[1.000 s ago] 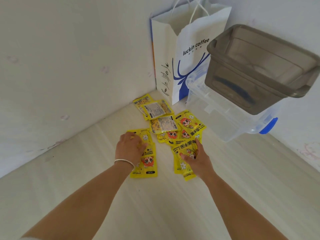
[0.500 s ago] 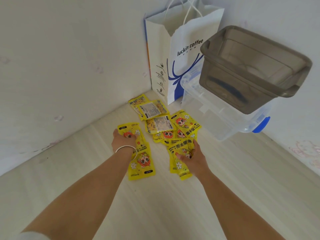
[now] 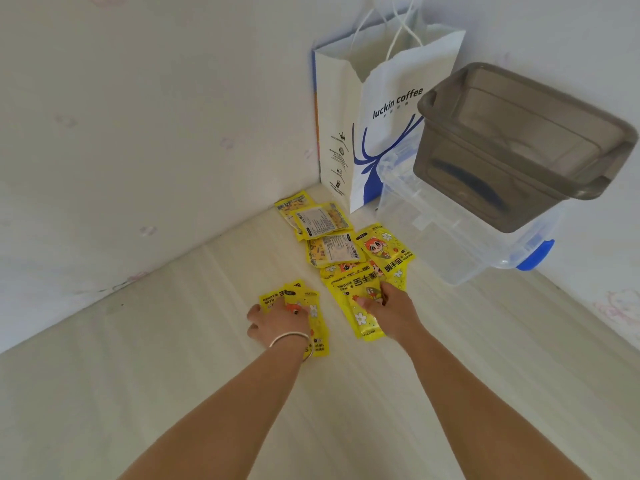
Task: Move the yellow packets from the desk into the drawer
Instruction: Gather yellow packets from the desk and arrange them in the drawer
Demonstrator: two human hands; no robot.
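Several yellow hand-warmer packets (image 3: 382, 249) lie scattered on the pale desk (image 3: 173, 341) near the corner of the walls. My left hand (image 3: 277, 322), with a silver bracelet at the wrist, presses on two overlapping packets (image 3: 317, 318) and grips their upper ends. My right hand (image 3: 388, 311) rests on another packet (image 3: 349, 294) in the middle of the pile, thumb and fingers pinching it. Two packets (image 3: 322, 220) at the back lie label side up. No drawer is in view.
A white paper bag (image 3: 381, 133) printed "luckin coffee" stands in the corner. Beside it a grey plastic bin (image 3: 519, 143) sits on a clear lidded box with a blue latch (image 3: 450, 237). Walls close the left and back sides.
My left hand has slid the two left packets toward me and bunched their tops. My right hand has stayed on the middle packet. The camera has tilted slightly.
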